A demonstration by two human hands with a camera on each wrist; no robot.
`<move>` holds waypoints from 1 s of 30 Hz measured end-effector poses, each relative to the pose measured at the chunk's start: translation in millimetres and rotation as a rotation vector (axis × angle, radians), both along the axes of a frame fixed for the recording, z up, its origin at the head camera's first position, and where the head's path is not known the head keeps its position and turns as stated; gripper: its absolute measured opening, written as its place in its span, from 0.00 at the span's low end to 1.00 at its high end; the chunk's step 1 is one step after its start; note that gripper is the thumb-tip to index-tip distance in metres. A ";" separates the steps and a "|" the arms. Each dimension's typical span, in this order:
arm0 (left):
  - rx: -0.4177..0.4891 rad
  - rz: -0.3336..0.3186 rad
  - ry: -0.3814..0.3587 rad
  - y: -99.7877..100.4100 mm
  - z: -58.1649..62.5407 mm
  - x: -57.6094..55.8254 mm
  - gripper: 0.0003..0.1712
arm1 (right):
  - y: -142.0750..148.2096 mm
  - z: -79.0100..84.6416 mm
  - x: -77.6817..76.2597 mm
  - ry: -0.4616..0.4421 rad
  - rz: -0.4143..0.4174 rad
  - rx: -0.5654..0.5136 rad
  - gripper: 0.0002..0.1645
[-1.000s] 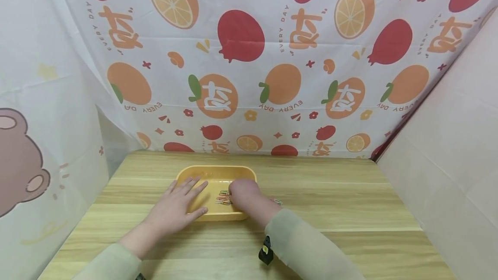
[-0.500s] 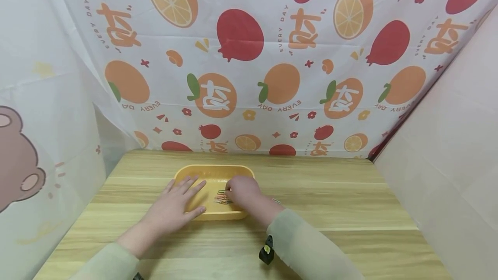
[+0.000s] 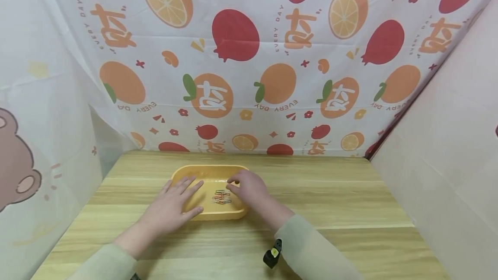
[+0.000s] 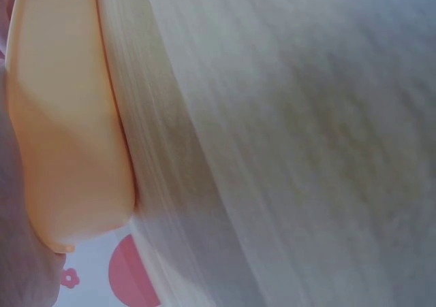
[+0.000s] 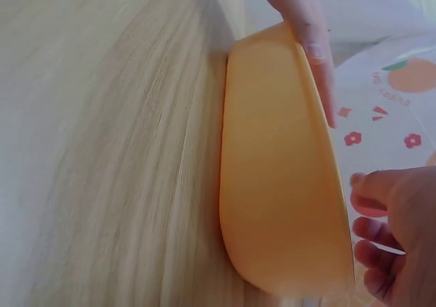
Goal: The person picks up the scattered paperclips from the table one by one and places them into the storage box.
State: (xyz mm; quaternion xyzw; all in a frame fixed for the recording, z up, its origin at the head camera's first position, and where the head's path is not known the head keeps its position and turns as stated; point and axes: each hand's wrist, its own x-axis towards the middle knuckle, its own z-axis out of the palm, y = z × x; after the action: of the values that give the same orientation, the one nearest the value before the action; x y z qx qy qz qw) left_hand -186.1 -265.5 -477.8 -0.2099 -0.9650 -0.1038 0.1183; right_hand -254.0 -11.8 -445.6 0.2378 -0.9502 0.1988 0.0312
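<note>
**Filling the back: a cloth above a table, a tray and clips**

Printed with oranges, red fruit and lettering, the cloth stands behind the far edge of the table, which is pale, streaked wood. A sheet with a bear borders the left side and a white sheet the right.

Pale green sleeves cover both forearms, which reach up from the near edge.

The tray is yellow, oblong and round-cornered, and sits flat on the table's far half, left of the middle. Both wrist views show its smooth outer wall.

The left hand lies palm down across the tray's left end, its fingers spread and straight, the thumb at the near rim. The right hand is at the opposite end, fingertips over the inside. Its thumb and forefinger are apart, with nothing to be seen between them, and the other fingers curl loosely. Whether it touches the rim, I cannot tell.

A small black device is at the right cuff.

Smallest are the clips, red, green and pale, in a loose cluster on the tray's floor, just right of its middle. They lie near the right fingertips; their number is too fine to count.
</note>
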 end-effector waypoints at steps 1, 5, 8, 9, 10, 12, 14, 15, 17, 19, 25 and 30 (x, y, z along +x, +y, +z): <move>0.000 0.000 0.000 -0.1 0.0 -0.2 0.43 | 2.8 0.8 1.2 0.001 -0.010 -0.025 0.12; -0.003 0.001 0.001 -0.2 -0.5 -1.1 0.43 | 15.3 0.5 5.1 -0.006 -0.046 -0.134 0.14; 0.001 0.000 -0.009 -0.1 -0.8 -1.1 0.43 | 27.1 -3.4 6.4 -0.016 -0.070 -0.217 0.15; 0.002 0.000 -0.012 -0.1 -0.8 -1.1 0.43 | 31.6 -5.3 6.4 -0.016 -0.077 -0.243 0.15; 0.000 0.000 -0.013 0.0 -0.8 -1.0 0.43 | 36.4 -6.8 6.6 -0.019 -0.084 -0.268 0.15; 0.001 -0.001 -0.014 0.3 -0.4 -0.9 0.43 | 46.6 -10.7 6.2 -0.015 -0.096 -0.302 0.15; 0.002 -0.003 -0.012 0.8 0.1 -0.9 0.43 | 57.6 -15.4 5.0 0.002 -0.098 -0.315 0.15; 0.004 -0.004 -0.011 1.0 0.5 -0.9 0.43 | 63.3 -18.1 4.5 0.008 -0.103 -0.312 0.15; 0.004 -0.003 -0.009 1.2 0.7 -0.3 0.43 | 74.6 -24.0 3.9 0.019 -0.105 -0.303 0.15; 0.005 -0.003 -0.007 1.5 0.7 0.1 0.43 | 86.1 -29.5 4.6 0.013 -0.106 -0.302 0.15; 0.004 -0.005 0.004 1.7 -1.0 -0.1 0.44 | 121.1 -46.9 10.9 -0.037 -0.143 -0.274 0.16; 0.010 -0.005 0.008 2.0 -2.4 0.4 0.43 | 145.1 -60.4 15.5 -0.036 -0.182 -0.232 0.15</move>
State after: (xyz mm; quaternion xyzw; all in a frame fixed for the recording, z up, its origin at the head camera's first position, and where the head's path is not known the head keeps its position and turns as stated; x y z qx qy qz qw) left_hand -185.7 -263.5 -480.2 -0.2123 -0.9634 -0.1082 0.1229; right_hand -238.5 133.3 -506.0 0.1420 -0.9390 0.3077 0.0590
